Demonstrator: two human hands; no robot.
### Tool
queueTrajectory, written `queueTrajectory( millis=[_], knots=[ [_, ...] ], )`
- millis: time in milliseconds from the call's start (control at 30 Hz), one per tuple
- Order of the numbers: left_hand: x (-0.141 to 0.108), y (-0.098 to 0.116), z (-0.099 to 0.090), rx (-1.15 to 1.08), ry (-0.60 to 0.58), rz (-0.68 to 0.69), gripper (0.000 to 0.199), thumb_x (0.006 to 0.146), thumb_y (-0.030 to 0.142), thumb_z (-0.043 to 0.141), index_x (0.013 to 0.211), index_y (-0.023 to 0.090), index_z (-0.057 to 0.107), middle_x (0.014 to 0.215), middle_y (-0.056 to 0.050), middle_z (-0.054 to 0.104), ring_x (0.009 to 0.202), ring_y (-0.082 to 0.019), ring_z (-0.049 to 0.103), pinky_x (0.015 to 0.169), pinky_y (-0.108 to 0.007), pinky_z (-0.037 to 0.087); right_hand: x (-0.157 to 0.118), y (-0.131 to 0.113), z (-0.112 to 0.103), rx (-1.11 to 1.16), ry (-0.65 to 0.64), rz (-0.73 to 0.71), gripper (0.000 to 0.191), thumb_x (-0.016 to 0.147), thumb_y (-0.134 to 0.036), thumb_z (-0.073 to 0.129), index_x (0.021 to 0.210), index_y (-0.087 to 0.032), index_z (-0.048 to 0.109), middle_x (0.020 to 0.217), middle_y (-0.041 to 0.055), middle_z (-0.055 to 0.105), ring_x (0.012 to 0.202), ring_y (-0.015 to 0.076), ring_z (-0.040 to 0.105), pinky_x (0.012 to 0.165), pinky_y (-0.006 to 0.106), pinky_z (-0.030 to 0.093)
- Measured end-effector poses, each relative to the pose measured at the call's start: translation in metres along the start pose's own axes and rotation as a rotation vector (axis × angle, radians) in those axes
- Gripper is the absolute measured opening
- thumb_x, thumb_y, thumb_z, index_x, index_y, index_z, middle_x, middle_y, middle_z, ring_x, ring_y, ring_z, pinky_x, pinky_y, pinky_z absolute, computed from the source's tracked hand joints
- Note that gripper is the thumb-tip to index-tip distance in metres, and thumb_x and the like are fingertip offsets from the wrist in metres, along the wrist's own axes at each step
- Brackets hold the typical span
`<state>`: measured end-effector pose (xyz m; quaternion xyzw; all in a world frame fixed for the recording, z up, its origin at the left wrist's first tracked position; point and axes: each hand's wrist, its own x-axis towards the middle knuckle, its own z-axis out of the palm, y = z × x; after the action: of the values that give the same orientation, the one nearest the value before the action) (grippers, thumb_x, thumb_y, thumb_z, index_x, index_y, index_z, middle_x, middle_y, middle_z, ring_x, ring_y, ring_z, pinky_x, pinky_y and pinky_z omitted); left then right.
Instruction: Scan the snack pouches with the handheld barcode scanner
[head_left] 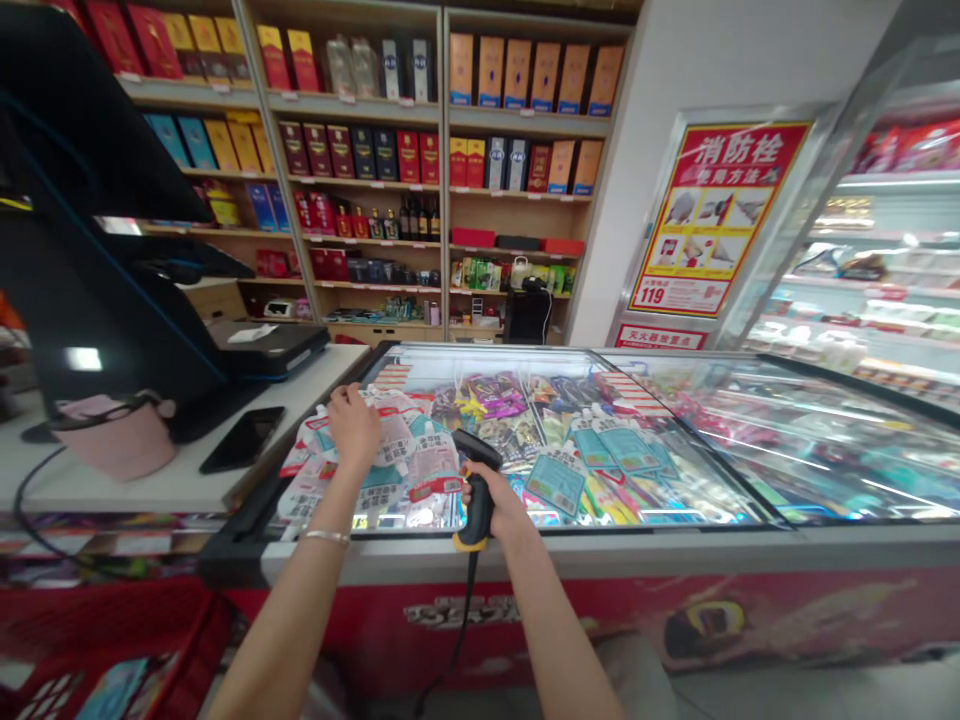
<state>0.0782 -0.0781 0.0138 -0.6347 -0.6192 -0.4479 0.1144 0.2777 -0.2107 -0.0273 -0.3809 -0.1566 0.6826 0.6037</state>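
My left hand (355,428) reaches onto a pile of spouted drink pouches (390,430) at the left end of the glass-topped freezer. Its fingers are bent over a pouch, and their tips are partly hidden. In my right hand (504,505) is a black and yellow barcode scanner (478,495), held upright with its cord hanging down in front of the freezer. The scanner's head is beside a clear and red pouch (435,463) at the pile's right edge. Apart from the pile, teal pouches (556,482) lie on the glass to the right of the scanner.
The freezer (720,505) holds many colourful packs under its glass. On the counter at left are a phone (244,440), a pink container (116,440) and a black checkout terminal (112,270). A red basket (112,625) stands below left. Stocked shelves (442,200) line the back.
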Motion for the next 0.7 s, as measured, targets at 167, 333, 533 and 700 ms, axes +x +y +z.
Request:
queueTrajectory(
  millis=[167, 333, 533, 700],
  knots=[
    [-0.030, 0.003, 0.008, 0.169, -0.313, 0.340, 0.028, 0.084, 0.026, 0.047, 0.100, 0.023, 0.069, 0.124, -0.010, 0.061, 0.119, -0.033, 0.047, 0.109, -0.059, 0.015, 0.013, 0.005, -0.004, 0.073, -0.005, 0.094, 0.012, 0.071, -0.021, 0.067, 0.068, -0.016, 0.057, 0.048, -0.0039, 0.051, 0.041, 0.0066, 0.046, 0.041, 0.015, 0.041],
    [-0.035, 0.022, 0.012, 0.271, -0.316, 0.311, 0.028, 0.083, 0.025, 0.048, 0.096, 0.019, 0.072, 0.124, -0.015, 0.060, 0.122, -0.037, 0.045, 0.107, -0.061, 0.015, 0.000, -0.002, -0.009, 0.067, 0.026, 0.052, 0.014, 0.068, -0.020, 0.071, 0.068, -0.015, 0.058, 0.050, -0.0030, 0.052, 0.042, 0.0066, 0.046, 0.041, 0.016, 0.042],
    [-0.063, 0.124, 0.028, -0.019, -0.698, 0.404, 0.031, 0.089, 0.035, 0.043, 0.104, 0.019, 0.065, 0.111, -0.011, 0.066, 0.105, -0.025, 0.060, 0.090, -0.035, 0.044, -0.046, -0.046, -0.060, 0.043, 0.127, -0.325, 0.028, 0.056, -0.024, 0.081, 0.074, -0.016, 0.061, 0.063, -0.0016, 0.061, 0.044, 0.0065, 0.049, 0.038, 0.017, 0.041],
    [-0.089, 0.208, 0.067, -0.069, -1.038, 0.359, 0.069, 0.067, 0.062, 0.064, 0.119, 0.018, 0.053, 0.118, -0.015, 0.064, 0.107, -0.029, 0.061, 0.082, -0.031, 0.046, -0.076, -0.081, -0.113, 0.082, 0.335, -0.517, 0.033, 0.049, -0.024, 0.083, 0.071, -0.016, 0.060, 0.058, -0.0033, 0.060, 0.042, 0.0067, 0.048, 0.036, 0.017, 0.040]
  ],
)
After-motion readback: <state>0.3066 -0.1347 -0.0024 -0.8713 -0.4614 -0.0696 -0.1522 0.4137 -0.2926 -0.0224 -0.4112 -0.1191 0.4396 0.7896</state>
